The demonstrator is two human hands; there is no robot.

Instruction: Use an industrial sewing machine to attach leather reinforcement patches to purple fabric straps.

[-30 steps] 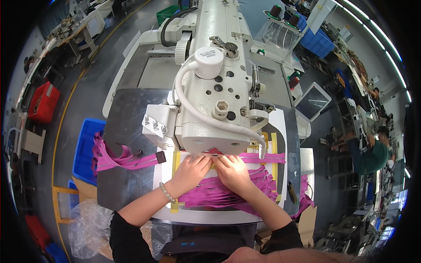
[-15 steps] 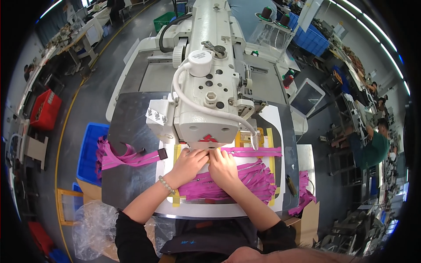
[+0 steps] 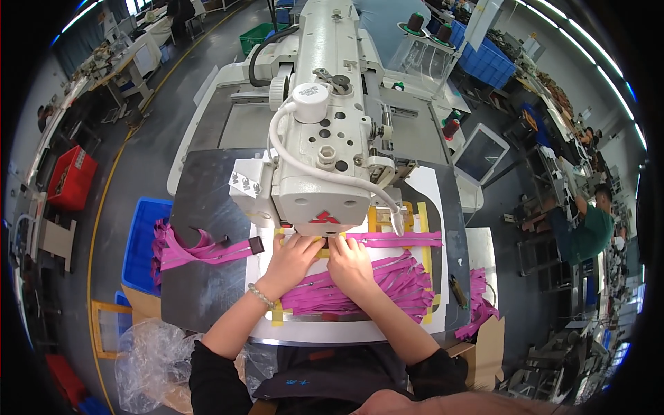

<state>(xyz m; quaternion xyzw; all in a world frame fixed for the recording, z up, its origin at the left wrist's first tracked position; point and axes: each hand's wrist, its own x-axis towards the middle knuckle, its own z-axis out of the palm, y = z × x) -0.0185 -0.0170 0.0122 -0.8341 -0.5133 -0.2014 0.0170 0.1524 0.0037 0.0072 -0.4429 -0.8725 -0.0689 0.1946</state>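
Observation:
Under the front of the white sewing machine head, both my hands work close together. My right hand has bent fingers closed at the end of a magenta zipper, which stretches out to the right. Beside it, my left hand is closed, fingers together, fingertips at the machine; what they hold is hidden. A small dark piece shows in the gap between the hands. Below my right wrist lies a pile of magenta zippers. To the left, more magenta zipper strips end at a black square piece.
A yellow frame sits right of the needle area, on white sheet with yellow tape. A small tool lies at the table's right. Blue bin stands left; cardboard box and more zippers are right. A screen stands behind.
My hands have moved slightly apart, so a small gap with a dark piece shows between them. The view has shifted a little; the zipper pile lies as before.

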